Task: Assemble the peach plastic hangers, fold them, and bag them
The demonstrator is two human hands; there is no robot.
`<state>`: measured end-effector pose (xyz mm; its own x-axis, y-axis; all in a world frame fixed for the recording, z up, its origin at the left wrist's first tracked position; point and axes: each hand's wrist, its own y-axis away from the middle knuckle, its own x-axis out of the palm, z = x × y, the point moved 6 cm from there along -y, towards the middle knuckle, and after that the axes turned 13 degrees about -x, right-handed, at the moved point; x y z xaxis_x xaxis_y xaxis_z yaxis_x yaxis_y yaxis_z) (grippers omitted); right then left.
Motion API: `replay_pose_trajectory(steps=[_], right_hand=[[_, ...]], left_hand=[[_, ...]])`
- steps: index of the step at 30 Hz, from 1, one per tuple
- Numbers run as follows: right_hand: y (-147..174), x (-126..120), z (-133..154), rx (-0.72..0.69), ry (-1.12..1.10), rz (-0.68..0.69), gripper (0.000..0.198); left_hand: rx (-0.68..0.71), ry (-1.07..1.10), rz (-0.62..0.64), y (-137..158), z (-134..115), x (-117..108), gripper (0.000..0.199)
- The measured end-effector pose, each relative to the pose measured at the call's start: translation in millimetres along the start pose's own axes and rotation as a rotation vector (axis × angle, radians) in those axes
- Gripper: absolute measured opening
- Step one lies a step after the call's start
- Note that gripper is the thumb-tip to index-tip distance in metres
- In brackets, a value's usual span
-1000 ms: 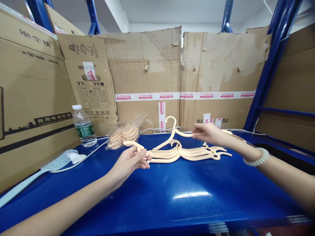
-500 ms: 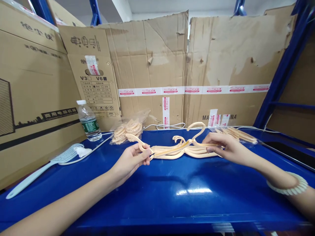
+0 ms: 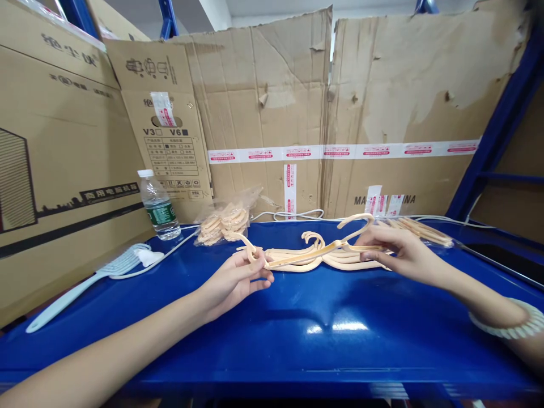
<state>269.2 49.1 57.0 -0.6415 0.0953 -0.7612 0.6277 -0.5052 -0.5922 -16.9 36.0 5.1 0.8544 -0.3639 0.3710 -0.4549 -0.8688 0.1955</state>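
Observation:
A beige plastic hanger [image 3: 306, 255] is held a little above the table, slanting up to the right, with its hook tilted to the right. My left hand [image 3: 238, 280] pinches its left end, where a curved piece sticks up past the thumb; the lower fingers are loosely curled. On the other side, my right hand [image 3: 399, 252] grips the hanger's right arm between thumb and fingers, partly hiding that end. Behind the held hanger, several similar hangers [image 3: 346, 264] lie stacked on the blue table [image 3: 293, 345], their hooks bunched together.
Clear bags of beige pieces [image 3: 223, 222] and of beige hangers [image 3: 425, 231] lie at the back. On the left are a water bottle [image 3: 160, 207] and a pale blue brush [image 3: 100, 275]. A dark flat device [image 3: 505, 262] lies right. Cardboard [image 3: 263, 124] walls the back; a white cable [image 3: 297, 215] runs along it.
The held hanger and my left hand have shifted slightly right. Its hook has swung further right, close to my right hand. My left hand's lower fingers have loosened. The camera view has shifted slightly.

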Motion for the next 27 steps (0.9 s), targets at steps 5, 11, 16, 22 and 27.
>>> replay_pose_trajectory(steps=[5, 11, 16, 22, 27], right_hand=[[0.6, 2.0, 2.7, -0.047, 0.006, -0.033, 0.017], [1.5, 9.2, 7.0, -0.062, -0.030, -0.024, 0.022], [1.1, 12.1, 8.8, -0.090, -0.019, -0.021, 0.025], [2.7, 14.3, 5.6, -0.074, -0.020, -0.016, 0.024], [4.2, 20.8, 6.6, -0.011, -0.067, 0.026, 0.021]], left_hand=[[-0.019, -0.008, -0.044, 0.8, 1.1, -1.0, 0.020], [0.015, -0.004, -0.139, -0.1, -0.6, -11.2, 0.022], [0.011, -0.008, -0.141, -0.8, -0.2, -10.4, 0.024], [0.055, -0.029, -0.147, 0.6, -1.9, -9.7, 0.023], [0.147, -0.066, -0.188, 5.3, -5.9, -12.4, 0.025]])
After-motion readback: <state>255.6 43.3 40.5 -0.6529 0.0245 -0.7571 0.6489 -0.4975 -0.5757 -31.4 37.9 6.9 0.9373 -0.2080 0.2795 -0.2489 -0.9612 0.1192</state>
